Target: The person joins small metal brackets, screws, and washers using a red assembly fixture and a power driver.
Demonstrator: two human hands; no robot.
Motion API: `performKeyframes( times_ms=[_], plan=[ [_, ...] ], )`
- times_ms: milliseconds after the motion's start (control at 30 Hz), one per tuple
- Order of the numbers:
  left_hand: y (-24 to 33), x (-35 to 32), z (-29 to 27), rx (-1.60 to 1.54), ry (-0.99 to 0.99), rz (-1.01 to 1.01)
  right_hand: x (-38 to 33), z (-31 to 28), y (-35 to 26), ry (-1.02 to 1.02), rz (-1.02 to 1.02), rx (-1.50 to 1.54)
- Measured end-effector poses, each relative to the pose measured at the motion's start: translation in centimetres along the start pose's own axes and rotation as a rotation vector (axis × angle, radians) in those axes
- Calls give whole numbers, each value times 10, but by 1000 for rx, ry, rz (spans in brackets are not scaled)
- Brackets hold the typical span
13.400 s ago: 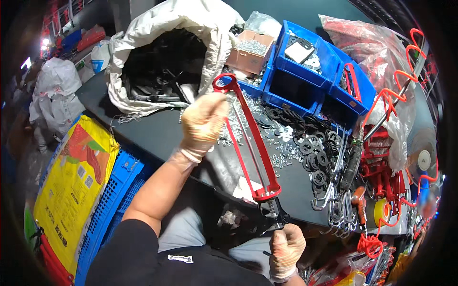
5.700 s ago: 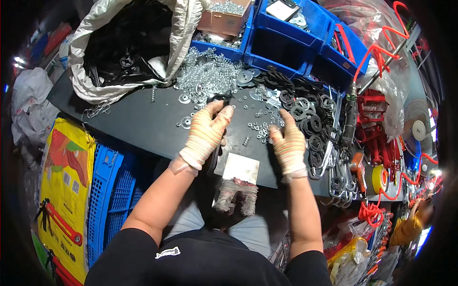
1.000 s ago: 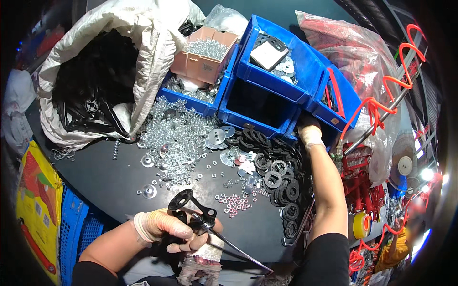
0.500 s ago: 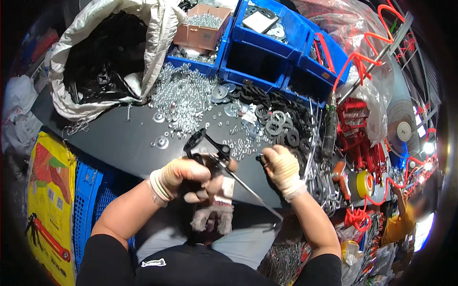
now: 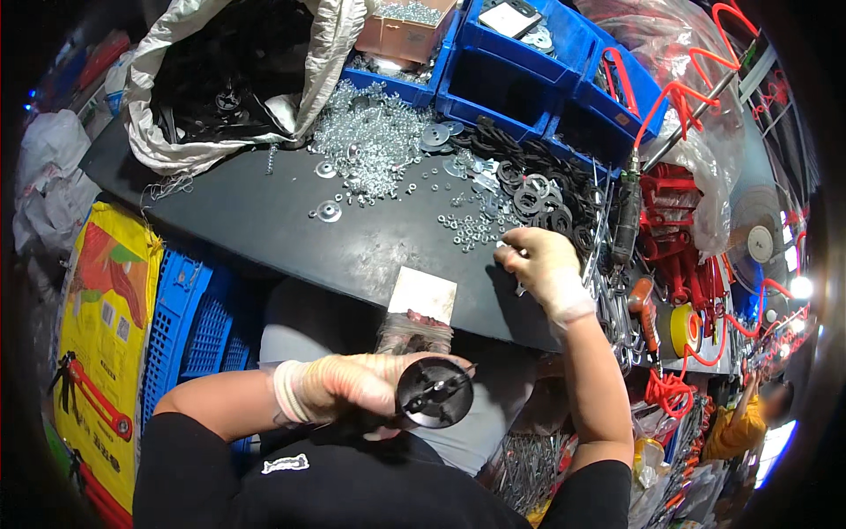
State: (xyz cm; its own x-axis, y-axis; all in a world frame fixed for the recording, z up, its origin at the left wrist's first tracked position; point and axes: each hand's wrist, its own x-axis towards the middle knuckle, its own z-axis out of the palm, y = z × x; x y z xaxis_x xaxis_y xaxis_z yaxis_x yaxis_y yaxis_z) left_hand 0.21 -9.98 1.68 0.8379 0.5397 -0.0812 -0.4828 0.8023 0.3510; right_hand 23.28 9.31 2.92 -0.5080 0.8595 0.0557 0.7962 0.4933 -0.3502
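The left hand (image 5: 348, 388) has its fingers closed around a black round part (image 5: 451, 407), held over the lap (image 5: 495, 397), just off the near edge of the bench (image 5: 264, 216). A metal fitting (image 5: 438, 386) already sits at that part's centre; no red frame can be seen joined to it, and the red frames (image 5: 677, 234) lie apart at the right. The right hand (image 5: 551, 269) is just beside loose nuts (image 5: 471, 231), its fingers curled together (whether they pinch something small cannot be told). Black rings (image 5: 533, 201) appear unused.

Open tabletop (image 5: 264, 212) left, black rings (image 5: 529, 181) blocking right
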Motion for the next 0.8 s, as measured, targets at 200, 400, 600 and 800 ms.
performKeyframes(
  times_ms=[200,400,600,800],
  plan=[
    [-8,17,2,-90,56,167,47,-3,-12,-339,87,-294],
    [-28,21,-13,254,199,364,47,5,-32,-273,140,-424],
    [-32,33,-4,272,249,358,-6,-6,-5,68,183,426],
    [-35,35,13,318,235,487,-141,-4,-96,84,366,1372]
  ],
)
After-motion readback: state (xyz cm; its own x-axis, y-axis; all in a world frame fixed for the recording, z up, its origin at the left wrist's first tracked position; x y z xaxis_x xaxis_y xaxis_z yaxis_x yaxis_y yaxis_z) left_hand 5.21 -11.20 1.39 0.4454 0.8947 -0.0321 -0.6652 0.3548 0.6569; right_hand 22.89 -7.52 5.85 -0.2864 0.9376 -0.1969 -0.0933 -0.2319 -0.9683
